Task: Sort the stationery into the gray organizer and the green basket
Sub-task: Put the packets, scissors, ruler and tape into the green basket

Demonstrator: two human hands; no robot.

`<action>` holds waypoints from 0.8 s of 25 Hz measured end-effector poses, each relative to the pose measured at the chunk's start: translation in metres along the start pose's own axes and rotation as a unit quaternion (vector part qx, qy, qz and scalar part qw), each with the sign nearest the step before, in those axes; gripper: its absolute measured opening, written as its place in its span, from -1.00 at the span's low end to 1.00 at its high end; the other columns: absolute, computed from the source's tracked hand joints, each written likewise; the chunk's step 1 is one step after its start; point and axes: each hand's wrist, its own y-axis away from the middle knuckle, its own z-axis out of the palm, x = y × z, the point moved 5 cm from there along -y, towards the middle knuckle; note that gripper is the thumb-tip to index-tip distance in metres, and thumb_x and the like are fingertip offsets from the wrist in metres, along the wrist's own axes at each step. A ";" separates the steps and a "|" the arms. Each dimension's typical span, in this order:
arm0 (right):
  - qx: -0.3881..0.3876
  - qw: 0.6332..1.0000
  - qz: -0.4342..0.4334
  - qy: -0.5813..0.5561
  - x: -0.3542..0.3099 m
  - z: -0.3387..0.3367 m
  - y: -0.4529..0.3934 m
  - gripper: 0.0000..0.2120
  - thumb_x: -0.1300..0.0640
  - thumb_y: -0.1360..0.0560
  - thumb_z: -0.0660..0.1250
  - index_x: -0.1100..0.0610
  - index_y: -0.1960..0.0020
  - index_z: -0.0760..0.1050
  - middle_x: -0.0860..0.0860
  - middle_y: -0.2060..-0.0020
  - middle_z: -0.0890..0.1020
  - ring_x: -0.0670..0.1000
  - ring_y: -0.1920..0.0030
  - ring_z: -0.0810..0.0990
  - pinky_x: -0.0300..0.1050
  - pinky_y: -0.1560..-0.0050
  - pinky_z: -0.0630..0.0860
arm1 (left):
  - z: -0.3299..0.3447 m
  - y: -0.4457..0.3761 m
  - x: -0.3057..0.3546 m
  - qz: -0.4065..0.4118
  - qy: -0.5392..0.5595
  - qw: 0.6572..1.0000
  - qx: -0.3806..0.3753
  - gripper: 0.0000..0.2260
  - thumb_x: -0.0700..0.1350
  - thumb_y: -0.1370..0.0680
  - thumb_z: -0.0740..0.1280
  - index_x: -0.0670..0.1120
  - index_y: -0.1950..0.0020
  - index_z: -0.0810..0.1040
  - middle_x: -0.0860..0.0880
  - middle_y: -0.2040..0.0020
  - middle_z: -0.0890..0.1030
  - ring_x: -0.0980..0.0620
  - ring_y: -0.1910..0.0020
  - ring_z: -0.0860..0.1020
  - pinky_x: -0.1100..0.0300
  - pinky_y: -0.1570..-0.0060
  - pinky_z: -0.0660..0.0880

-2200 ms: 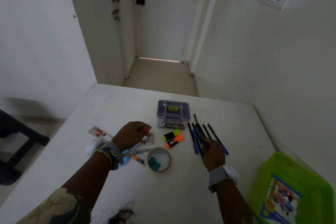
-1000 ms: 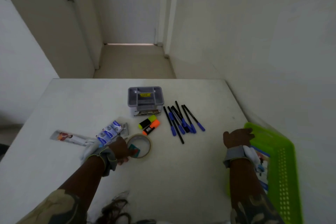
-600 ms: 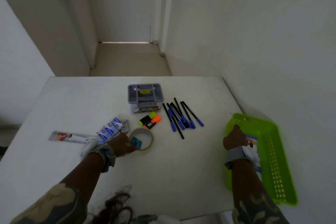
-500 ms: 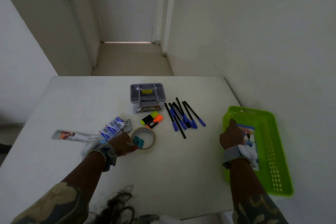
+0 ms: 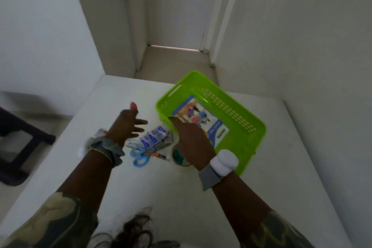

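White table point(image 5: 201, 197): scissors point(image 5: 140, 156), tape roll point(image 5: 179, 158) beside green basket point(image 5: 249, 141).

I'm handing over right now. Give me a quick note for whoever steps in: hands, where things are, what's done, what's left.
Left hand: open, raised over the loose stationery, holding nothing.
Right hand: grips the near wall of the green basket, which is in mid-table and tilted.
In the basket: only a picture booklet.
On the table: scissors, blue packets, a glue tube, tape roll partly under the right wrist.
The gray organizer and pens are out of view.
Left: nearly all the sorting.
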 end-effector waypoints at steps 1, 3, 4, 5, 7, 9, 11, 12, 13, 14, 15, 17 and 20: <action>-0.066 0.997 -0.023 -0.016 -0.016 0.014 -0.007 -0.52 0.33 -0.44 0.15 0.21 -0.36 0.35 0.34 0.02 0.60 0.35 0.06 0.59 0.17 0.10 0.54 | -0.021 0.004 0.009 -0.006 0.034 0.999 0.017 -0.57 0.30 -0.54 -0.03 -0.02 -0.06 0.37 -0.03 0.16 0.57 -0.06 0.25 0.52 0.19 0.26 0.41; -0.185 0.980 -0.066 0.002 -0.037 0.036 -0.017 -0.56 0.23 -0.50 0.17 0.07 -0.37 0.33 0.28 -0.07 0.58 0.30 -0.05 0.56 0.13 0.02 0.48 | -0.053 0.008 0.013 -0.013 0.054 0.998 0.007 -0.52 0.36 -0.48 0.05 0.03 -0.12 0.43 -0.04 0.06 0.59 -0.07 0.15 0.56 0.11 0.17 0.48; -0.189 0.976 -0.110 0.025 -0.048 0.042 -0.023 -0.60 0.19 -0.51 0.18 0.03 -0.34 0.37 0.25 -0.04 0.60 0.28 -0.03 0.58 0.10 0.07 0.48 | -0.062 0.012 0.010 -0.008 0.050 0.999 -0.008 -0.58 0.32 -0.49 0.12 0.04 -0.10 0.47 -0.08 0.01 0.60 -0.07 0.15 0.59 0.06 0.16 0.53; -0.177 0.971 -0.156 0.041 -0.062 0.048 -0.030 -0.63 0.18 -0.50 0.19 0.01 -0.29 0.42 0.22 0.04 0.64 0.26 0.05 0.61 0.07 0.16 0.49 | -0.075 0.011 0.002 0.010 0.051 0.999 -0.002 -0.69 0.20 -0.53 0.18 0.02 -0.07 0.50 -0.16 -0.06 0.60 -0.05 0.18 0.63 -0.01 0.16 0.57; -0.111 0.967 -0.217 0.069 -0.078 0.059 -0.039 -0.67 0.20 -0.45 0.16 0.00 -0.14 0.54 0.12 0.23 0.68 0.19 0.21 0.65 -0.02 0.29 0.51 | -0.097 0.001 -0.015 0.040 -0.013 0.997 0.071 -0.83 -0.06 -0.59 0.21 -0.11 -0.08 0.51 -0.29 -0.19 0.54 -0.08 0.11 0.66 -0.11 0.06 0.58; -0.028 0.970 -0.231 0.078 -0.079 0.072 -0.042 -0.71 0.19 -0.44 0.12 0.06 -0.04 0.55 0.06 0.22 0.66 0.13 0.20 0.62 -0.03 0.16 0.53 | -0.124 0.000 -0.031 0.010 -0.116 0.977 0.178 -0.74 -0.14 -0.59 0.18 -0.26 -0.20 0.45 -0.34 -0.21 0.51 -0.27 -0.12 0.56 -0.19 -0.15 0.49; 0.033 0.974 -0.210 0.077 -0.064 0.086 -0.032 -0.89 0.18 -0.51 0.19 0.13 0.05 0.48 0.10 0.20 0.59 0.15 0.17 0.53 0.00 0.09 0.46 | -0.149 0.004 -0.041 -0.007 -0.146 0.959 0.242 -0.70 -0.17 -0.58 0.16 -0.33 -0.24 0.41 -0.39 -0.20 0.50 -0.35 -0.18 0.49 -0.18 -0.21 0.43; 0.046 0.972 -0.211 0.096 -0.055 0.098 -0.022 -0.93 0.18 -0.52 0.21 0.15 0.10 0.44 0.11 0.23 0.55 0.16 0.21 0.49 0.02 0.14 0.44 | -0.164 0.007 -0.045 -0.013 -0.151 0.952 0.268 -0.70 -0.18 -0.58 0.17 -0.35 -0.23 0.41 -0.40 -0.19 0.49 -0.36 -0.18 0.48 -0.15 -0.20 0.42; 0.042 0.968 -0.217 0.119 -0.041 0.113 -0.010 -0.94 0.18 -0.52 0.23 0.15 0.12 0.43 0.11 0.24 0.54 0.16 0.23 0.49 0.02 0.18 0.43 | -0.175 0.011 -0.049 -0.016 -0.155 0.946 0.284 -0.70 -0.19 -0.57 0.17 -0.36 -0.22 0.42 -0.41 -0.19 0.50 -0.36 -0.17 0.48 -0.13 -0.18 0.42; 0.015 0.967 -0.216 0.133 -0.028 0.126 0.000 -0.95 0.18 -0.51 0.25 0.14 0.11 0.45 0.11 0.21 0.54 0.16 0.22 0.50 0.02 0.18 0.44 | -0.183 0.016 -0.051 -0.020 -0.161 0.943 0.289 -0.69 -0.18 -0.57 0.18 -0.36 -0.21 0.44 -0.41 -0.17 0.50 -0.37 -0.17 0.48 -0.13 -0.16 0.41; -0.010 0.970 -0.213 0.119 -0.017 0.138 0.006 -0.92 0.15 -0.53 0.22 0.10 0.08 0.48 0.11 0.14 0.55 0.16 0.15 0.51 0.03 0.12 0.45 | -0.191 0.021 -0.053 -0.022 -0.169 0.942 0.288 -0.67 -0.13 -0.55 0.21 -0.35 -0.19 0.46 -0.41 -0.15 0.51 -0.37 -0.15 0.49 -0.15 -0.15 0.41; -0.071 0.978 -0.178 0.080 -0.005 0.154 0.002 -0.66 0.02 -0.62 0.00 -0.10 -0.01 0.57 0.08 -0.09 0.54 0.20 -0.07 0.49 0.13 -0.09 0.45 | -0.202 0.025 -0.060 -0.026 -0.175 0.944 0.279 -0.53 0.01 -0.41 0.22 -0.34 -0.13 0.49 -0.43 -0.10 0.54 -0.38 -0.09 0.52 -0.22 -0.13 0.45; -0.197 0.970 -0.103 0.097 0.000 0.170 -0.018 -0.47 -0.21 -0.58 -0.26 -0.25 -0.24 0.43 0.09 -0.28 0.52 0.27 -0.29 0.45 0.44 -0.24 0.26 | -0.212 0.022 -0.076 -0.064 -0.164 0.951 0.253 -0.51 0.02 -0.41 0.22 -0.32 -0.18 0.45 -0.40 -0.13 0.53 -0.37 -0.12 0.51 -0.25 -0.17 0.45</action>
